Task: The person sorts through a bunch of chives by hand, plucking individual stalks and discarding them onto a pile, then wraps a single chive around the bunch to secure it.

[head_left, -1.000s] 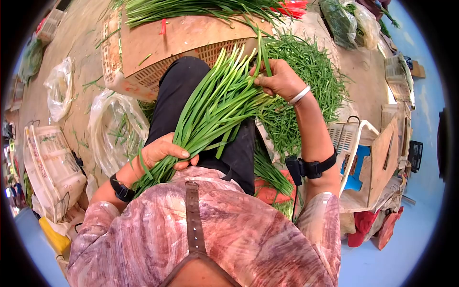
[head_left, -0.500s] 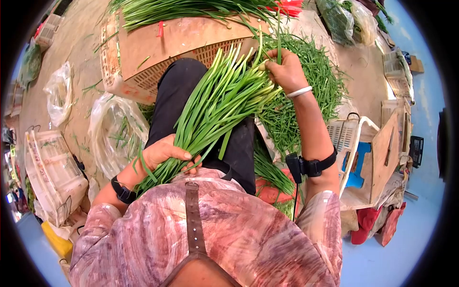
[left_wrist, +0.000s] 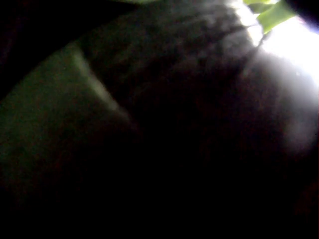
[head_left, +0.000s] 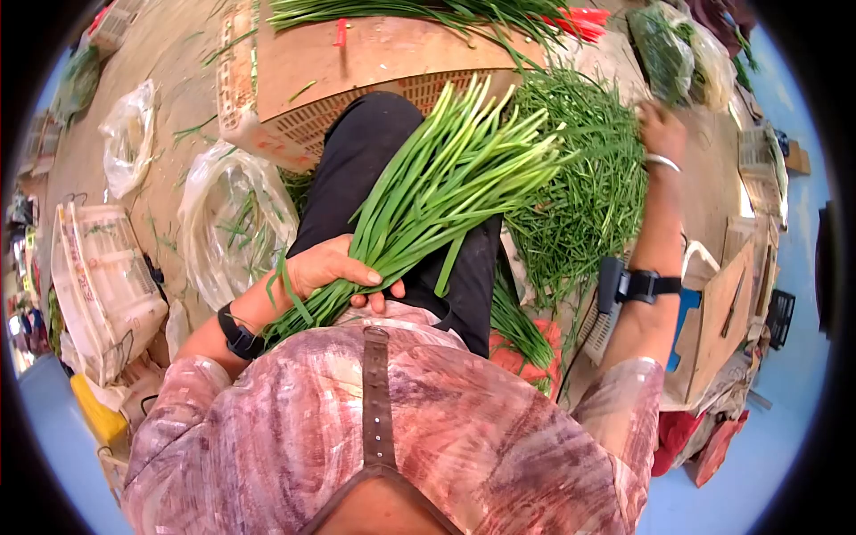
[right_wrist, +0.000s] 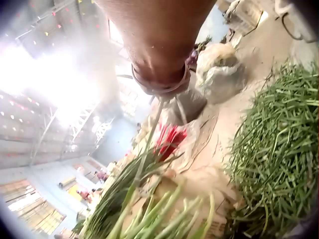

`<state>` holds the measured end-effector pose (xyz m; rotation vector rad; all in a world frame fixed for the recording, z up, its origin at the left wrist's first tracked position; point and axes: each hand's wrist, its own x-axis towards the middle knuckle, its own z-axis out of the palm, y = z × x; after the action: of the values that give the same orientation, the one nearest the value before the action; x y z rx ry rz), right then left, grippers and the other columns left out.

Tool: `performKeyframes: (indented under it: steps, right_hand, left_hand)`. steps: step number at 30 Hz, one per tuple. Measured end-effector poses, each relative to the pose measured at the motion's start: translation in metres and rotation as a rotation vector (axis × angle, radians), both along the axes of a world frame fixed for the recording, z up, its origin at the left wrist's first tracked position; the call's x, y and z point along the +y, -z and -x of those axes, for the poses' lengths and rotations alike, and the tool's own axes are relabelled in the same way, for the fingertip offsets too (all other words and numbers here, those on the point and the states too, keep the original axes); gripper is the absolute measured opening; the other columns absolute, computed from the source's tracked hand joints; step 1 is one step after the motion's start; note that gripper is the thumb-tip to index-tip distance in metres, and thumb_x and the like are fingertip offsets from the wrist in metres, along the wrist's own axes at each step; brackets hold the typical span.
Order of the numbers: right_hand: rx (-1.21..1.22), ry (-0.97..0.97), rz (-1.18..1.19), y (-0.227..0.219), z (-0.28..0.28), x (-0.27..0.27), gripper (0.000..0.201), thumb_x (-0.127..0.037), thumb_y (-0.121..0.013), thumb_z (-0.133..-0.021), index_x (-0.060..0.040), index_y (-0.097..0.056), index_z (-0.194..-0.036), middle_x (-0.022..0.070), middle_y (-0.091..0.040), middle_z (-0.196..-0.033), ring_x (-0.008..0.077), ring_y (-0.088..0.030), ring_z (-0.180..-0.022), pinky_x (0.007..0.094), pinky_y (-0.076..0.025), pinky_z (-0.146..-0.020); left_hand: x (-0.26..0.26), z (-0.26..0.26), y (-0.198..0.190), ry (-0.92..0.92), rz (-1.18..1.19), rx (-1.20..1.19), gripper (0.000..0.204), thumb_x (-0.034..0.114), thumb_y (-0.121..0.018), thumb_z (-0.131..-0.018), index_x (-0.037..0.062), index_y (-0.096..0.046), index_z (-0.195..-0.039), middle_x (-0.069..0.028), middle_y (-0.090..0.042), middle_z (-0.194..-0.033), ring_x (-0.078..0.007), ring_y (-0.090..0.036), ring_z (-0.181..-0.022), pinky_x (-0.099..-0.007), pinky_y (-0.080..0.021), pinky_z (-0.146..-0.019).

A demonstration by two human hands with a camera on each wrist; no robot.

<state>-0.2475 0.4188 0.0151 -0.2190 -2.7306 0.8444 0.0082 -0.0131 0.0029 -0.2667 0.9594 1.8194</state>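
A thick bunch of long green chives point(head_left: 446, 178) lies across my lap, tips fanned toward a crate. My left hand point(head_left: 334, 267) grips the bunch at its stalk end, thumb on top. The left wrist view is almost black, with only a sliver of green leaf point(left_wrist: 271, 15). My right hand point(head_left: 658, 125), with a white bracelet point(right_wrist: 159, 82) on its wrist, is stretched out at the far side of a heap of green trimmings point(head_left: 588, 178); its fingers are hidden. In the right wrist view a thin green stalk point(right_wrist: 147, 144) runs down from behind the wrist, above the bunch's tips point(right_wrist: 159, 214).
An upturned plastic crate topped with cardboard point(head_left: 374, 53) stands ahead, with more chives and red ties point(head_left: 580, 18) on it. A clear plastic bag point(head_left: 232, 223) and a white basket point(head_left: 98, 285) lie left. Boxes and a basket point(head_left: 713, 321) stand right.
My right hand has left the tips of the bunch and swung out right, to the far side of the trimmings heap. The left hand keeps its grip on the bunch.
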Motion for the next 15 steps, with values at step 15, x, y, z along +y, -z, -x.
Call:
performKeyframes:
  steps: [15]
  right_hand:
    - [-0.066, -0.339, -0.024, -0.032, -0.097, -0.060, 0.035, -0.025, -0.067, -0.079, -0.0008, -0.062, -0.105, 0.0182, -0.065, -0.085, 0.0254, -0.063, -0.070, 0.0328, -0.051, -0.064]
  left_hand:
    - [0.003, -0.004, -0.009, -0.077, -0.160, -0.088, 0.049, 0.010, -0.061, -0.079, -0.0050, -0.044, -0.123, -0.0225, -0.058, -0.111, -0.0279, -0.066, -0.085, -0.0274, -0.055, -0.064]
